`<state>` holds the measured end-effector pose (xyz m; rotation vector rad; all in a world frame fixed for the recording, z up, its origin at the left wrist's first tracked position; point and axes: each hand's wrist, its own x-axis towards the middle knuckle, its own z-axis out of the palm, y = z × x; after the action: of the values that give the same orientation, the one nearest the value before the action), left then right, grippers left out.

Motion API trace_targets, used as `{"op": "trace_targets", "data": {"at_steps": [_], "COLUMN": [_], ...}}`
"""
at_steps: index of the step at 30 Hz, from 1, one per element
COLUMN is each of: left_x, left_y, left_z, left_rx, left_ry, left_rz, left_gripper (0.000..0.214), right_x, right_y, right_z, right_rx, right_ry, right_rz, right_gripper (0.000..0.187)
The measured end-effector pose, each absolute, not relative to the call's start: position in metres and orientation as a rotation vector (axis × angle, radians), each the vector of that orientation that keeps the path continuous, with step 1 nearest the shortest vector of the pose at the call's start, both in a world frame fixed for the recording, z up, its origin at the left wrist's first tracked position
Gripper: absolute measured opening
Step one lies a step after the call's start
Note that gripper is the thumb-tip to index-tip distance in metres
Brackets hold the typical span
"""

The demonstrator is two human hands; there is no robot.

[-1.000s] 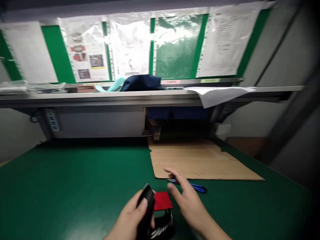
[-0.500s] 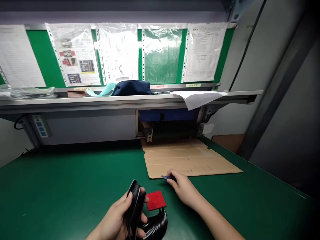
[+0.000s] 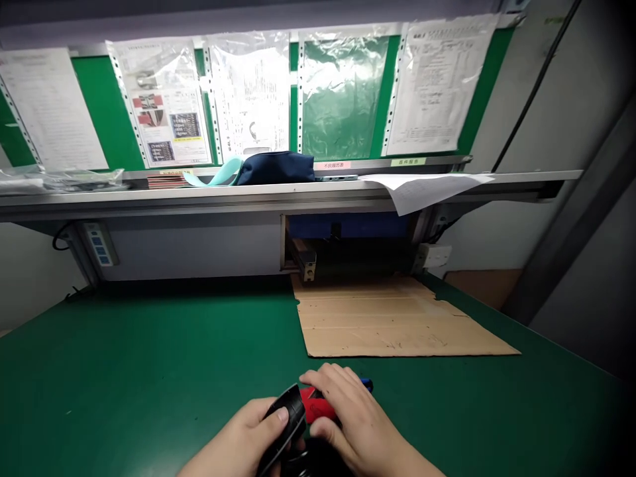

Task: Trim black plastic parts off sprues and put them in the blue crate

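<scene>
My left hand (image 3: 256,427) is closed around a black, shoe-like piece (image 3: 292,404) with a pale edge line, held tilted near the front of the bench. My right hand (image 3: 352,414) is right beside it, fingers bent over and thumb apart, over a red square pad (image 3: 318,407). Past the knuckles of that hand sticks out the end of a blue-handled tool (image 3: 368,384); its grip is mostly hidden by the fingers. Below the hands, a dark, glossy black ribbed part (image 3: 298,457) shows, mostly covered.
A flat cardboard sheet (image 3: 387,324) lies on the green bench top (image 3: 173,351) beyond the hands. Behind it is a low opening with a metal bar (image 3: 308,265). Above runs a shelf (image 3: 248,199) with a navy pouch (image 3: 275,167) and a drooping paper sheet (image 3: 422,192).
My right hand has moved from the cardboard edge down to my left hand, and the blue-handled tool has moved with it. The red pad and ribbed part are now partly covered. The view has shifted slightly.
</scene>
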<state>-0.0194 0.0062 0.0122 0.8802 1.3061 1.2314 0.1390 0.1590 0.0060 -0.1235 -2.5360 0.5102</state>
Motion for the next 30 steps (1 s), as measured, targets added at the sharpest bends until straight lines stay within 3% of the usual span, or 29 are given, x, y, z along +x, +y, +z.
{"op": "trace_targets", "data": {"at_steps": [5, 10, 17, 21, 30], "left_x": [-0.016, -0.012, -0.008, -0.005, -0.007], "left_y": [0.004, -0.003, -0.006, -0.01, -0.011], "left_z": [0.019, 0.031, 0.05, 0.058, 0.056], "left_rx": [0.975, 0.929, 1.201, 1.269, 1.186], "left_ry": [1.272, 1.458, 1.643, 1.804, 1.83], "left_rz": [1.104, 1.031, 0.904, 0.798, 0.788], "left_gripper": [0.055, 0.046, 0.035, 0.037, 0.041], "right_x": [0.135, 0.133, 0.13, 0.129, 0.127], "right_y": [0.153, 0.147, 0.147, 0.146, 0.146], "right_z": [0.01, 0.009, 0.003, 0.0, 0.004], "right_rx": [-0.149, -0.187, -0.224, -0.167, -0.18], "right_ry": [-2.572, -2.642, -2.771, -2.796, -2.653], "right_rz": [0.36, 0.243, 0.072, 0.024, 0.096], "right_gripper": [0.064, 0.069, 0.038, 0.033, 0.077]}}
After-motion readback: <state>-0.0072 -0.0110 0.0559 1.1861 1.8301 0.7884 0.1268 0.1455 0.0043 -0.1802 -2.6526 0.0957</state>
